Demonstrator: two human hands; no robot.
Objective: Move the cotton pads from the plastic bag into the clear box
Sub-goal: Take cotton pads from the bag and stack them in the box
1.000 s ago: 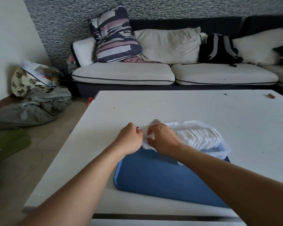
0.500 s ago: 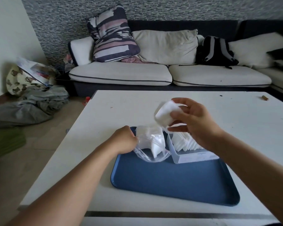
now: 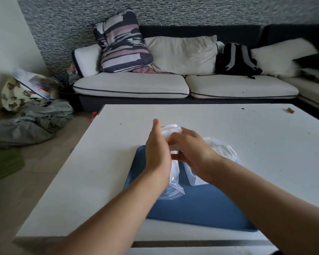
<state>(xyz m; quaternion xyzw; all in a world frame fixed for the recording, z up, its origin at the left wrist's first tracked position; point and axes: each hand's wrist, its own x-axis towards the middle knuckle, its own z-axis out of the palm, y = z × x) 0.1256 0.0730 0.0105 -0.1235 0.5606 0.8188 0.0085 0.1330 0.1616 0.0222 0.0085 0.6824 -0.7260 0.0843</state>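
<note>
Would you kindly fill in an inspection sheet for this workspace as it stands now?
Surface: white table bearing a blue tray.
Job's things: plastic bag on the tray; clear box holding cotton pads; more pads between the hands.
Clutter: small brown item at the far right edge.
Hands: left hand fingers straight; right hand curled on pads.
Cables: nothing seen.
Surroundings: sofa, backpack, clothes on floor.
</note>
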